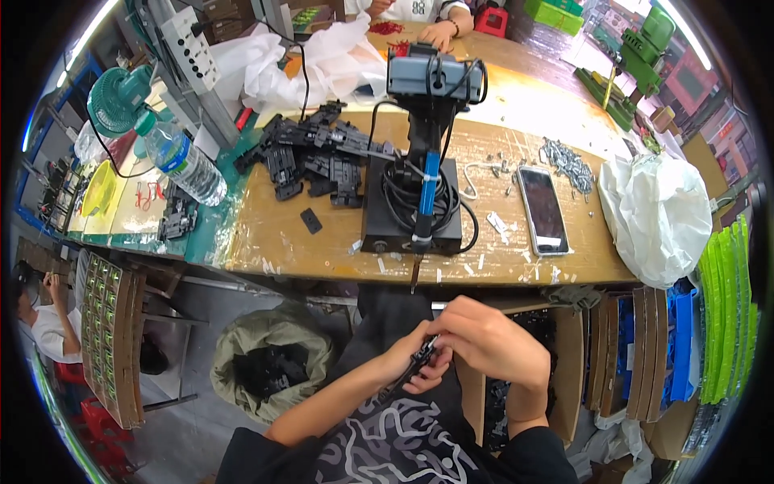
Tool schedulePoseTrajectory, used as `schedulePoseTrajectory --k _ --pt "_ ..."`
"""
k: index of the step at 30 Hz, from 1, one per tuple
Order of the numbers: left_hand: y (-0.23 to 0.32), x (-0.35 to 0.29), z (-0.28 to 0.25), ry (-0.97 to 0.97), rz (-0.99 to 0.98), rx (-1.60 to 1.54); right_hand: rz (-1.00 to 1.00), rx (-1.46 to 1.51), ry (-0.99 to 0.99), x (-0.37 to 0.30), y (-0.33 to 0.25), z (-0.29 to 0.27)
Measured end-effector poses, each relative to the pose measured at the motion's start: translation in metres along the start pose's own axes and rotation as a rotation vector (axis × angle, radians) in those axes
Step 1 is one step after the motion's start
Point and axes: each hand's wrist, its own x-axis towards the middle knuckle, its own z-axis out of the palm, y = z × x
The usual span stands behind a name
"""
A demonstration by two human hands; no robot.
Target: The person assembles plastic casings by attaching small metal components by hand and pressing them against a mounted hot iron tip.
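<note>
Low in front of my body, off the near edge of the table, my left hand [403,355] is closed round a narrow black plastic part [420,359], held at a slant. My right hand [498,343] is bent over its upper end, thumb and fingers pinched together against it. Whatever lies between those right fingertips is too small or hidden to make out. Straight ahead on the table stands a black power screwdriver [427,161] on a stand, its bit pointing down. A heap of similar black plastic parts [310,153] lies to its left.
A phone [543,211], loose screws [568,164] and a white bag [657,214] are at the right. A water bottle [184,161] stands left. Below are an open sack [270,363] and a cardboard box [570,355]. Across the table a co-worker's hand [438,35] rests near red pieces.
</note>
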Motion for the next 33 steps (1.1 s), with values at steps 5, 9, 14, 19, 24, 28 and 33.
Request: schedulePoseTrajectory --k 5,9,14,19,24,28,33 --pt "-0.002 0.0 -0.002 0.028 0.005 -0.005 0.113 0.081 0.015 -0.003 0.006 0.008" --pt "-0.003 -0.004 0.0 0.143 -0.001 0.057 0.081 0.092 0.041 -0.005 0.006 0.013" --pt "-0.007 -0.005 0.0 0.16 -0.049 0.115 0.106 0.135 0.12 -0.014 -0.001 0.019" --pt "-0.017 -0.007 -0.005 0.189 -0.07 0.243 0.108 0.13 0.058 -0.022 0.002 0.025" --pt "-0.021 -0.012 -0.012 0.23 -0.02 0.321 0.078 0.161 0.018 -0.022 0.008 0.023" --pt "-0.015 -0.029 0.001 0.358 0.338 0.544 0.123 0.215 0.039 -0.025 0.01 0.024" --pt "-0.011 -0.054 0.027 0.379 0.503 1.142 0.071 0.312 0.121 -0.024 0.012 0.025"
